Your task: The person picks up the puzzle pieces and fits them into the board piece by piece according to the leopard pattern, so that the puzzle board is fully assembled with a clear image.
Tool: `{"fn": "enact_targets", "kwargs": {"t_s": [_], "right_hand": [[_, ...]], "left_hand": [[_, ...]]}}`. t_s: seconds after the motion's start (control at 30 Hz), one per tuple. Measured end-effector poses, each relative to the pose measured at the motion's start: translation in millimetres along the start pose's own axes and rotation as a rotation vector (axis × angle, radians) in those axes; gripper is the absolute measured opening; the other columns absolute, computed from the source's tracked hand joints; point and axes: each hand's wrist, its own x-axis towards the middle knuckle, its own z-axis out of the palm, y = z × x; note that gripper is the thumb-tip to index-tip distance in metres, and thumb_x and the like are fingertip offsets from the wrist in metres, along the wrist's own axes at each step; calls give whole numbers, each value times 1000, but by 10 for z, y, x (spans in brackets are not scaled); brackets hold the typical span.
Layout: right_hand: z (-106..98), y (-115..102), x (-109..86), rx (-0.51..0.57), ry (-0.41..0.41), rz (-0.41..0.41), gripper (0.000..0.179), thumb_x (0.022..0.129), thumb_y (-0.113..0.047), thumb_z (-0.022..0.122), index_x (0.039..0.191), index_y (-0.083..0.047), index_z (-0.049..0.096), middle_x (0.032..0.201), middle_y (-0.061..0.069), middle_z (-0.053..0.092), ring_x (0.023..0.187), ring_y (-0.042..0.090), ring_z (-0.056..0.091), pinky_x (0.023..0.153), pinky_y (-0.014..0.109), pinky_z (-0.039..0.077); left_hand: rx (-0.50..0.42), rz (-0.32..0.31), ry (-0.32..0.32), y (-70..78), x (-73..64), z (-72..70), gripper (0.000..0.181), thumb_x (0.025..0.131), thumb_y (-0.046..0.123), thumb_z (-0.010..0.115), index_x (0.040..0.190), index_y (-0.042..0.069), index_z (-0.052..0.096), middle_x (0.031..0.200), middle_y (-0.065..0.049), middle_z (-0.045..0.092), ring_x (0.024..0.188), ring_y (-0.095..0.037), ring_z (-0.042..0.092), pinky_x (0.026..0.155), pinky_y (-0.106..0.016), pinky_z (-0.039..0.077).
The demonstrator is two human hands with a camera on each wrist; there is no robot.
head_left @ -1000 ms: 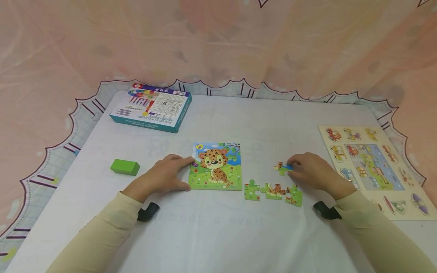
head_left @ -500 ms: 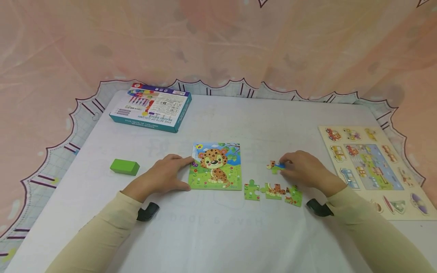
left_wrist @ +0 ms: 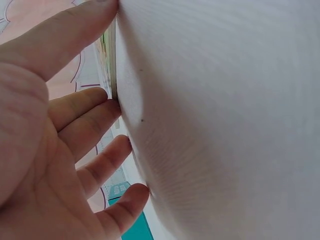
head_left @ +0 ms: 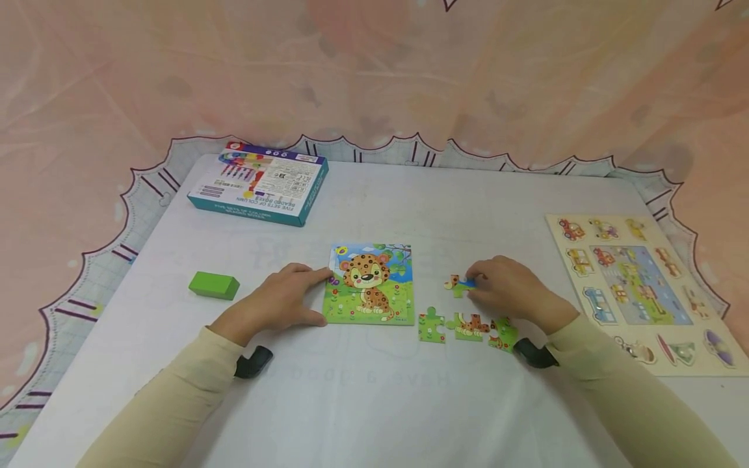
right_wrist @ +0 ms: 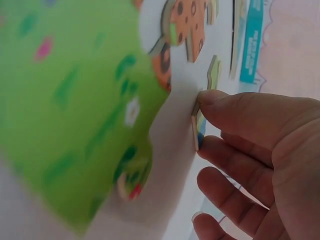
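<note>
A square leopard-picture puzzle board (head_left: 368, 286) lies flat on the table. My left hand (head_left: 279, 298) rests at its left side, thumb and fingers extended; in the left wrist view the fingertips meet the board's edge (left_wrist: 113, 65). Between right thumb and fingers I pinch a jigsaw piece (head_left: 456, 286) with spotted, blue and green print. My right hand (head_left: 515, 291) is to the right of the board, and the piece sits apart from it. Below lie a green piece (head_left: 432, 328), a spotted piece (head_left: 470, 326) and another green piece (head_left: 503, 333).
A teal and white box (head_left: 257, 185) lies at the back left. A green block (head_left: 214, 286) sits left of my left hand. At the right is a vehicle peg board (head_left: 564, 240). A draped, patterned cloth (head_left: 374, 78) rises behind the white table (head_left: 374, 416).
My right hand has slid left with the pinched jigsaw piece, bringing it closer to the leopard board. The left hand and the loose pieces have stayed put.
</note>
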Motion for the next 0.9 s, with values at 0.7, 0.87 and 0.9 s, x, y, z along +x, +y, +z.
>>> {"fn": "enact_targets", "kwargs": {"t_s": [0.7,0.87,0.9], "right_hand": [[64,-224,150,9,-35,8,32,89,-22,74,116,-3,71,112,10,70,104,28,60,93,48,49],[69,-256,166,40,-35,-8,33,89,-23,74,115,-3,71,112,9,70,101,26,60,92,47,49],[72,-262,171,50,-36,-9,34,88,-23,75,115,-3,71,113,10,70,101,26,60,92,47,49]], "left_hand": [[6,9,-2,10,-6,-15,83,80,32,86,150,12,48,143,-20,48,133,-40,42,104,-59,39],[4,4,-2,16,-3,-13,83,79,32,86,150,12,48,143,-21,48,132,-40,42,103,-60,39],[4,3,-2,15,-3,-12,83,79,32,86,150,12,48,143,-20,48,132,-40,42,104,-60,39]]}}
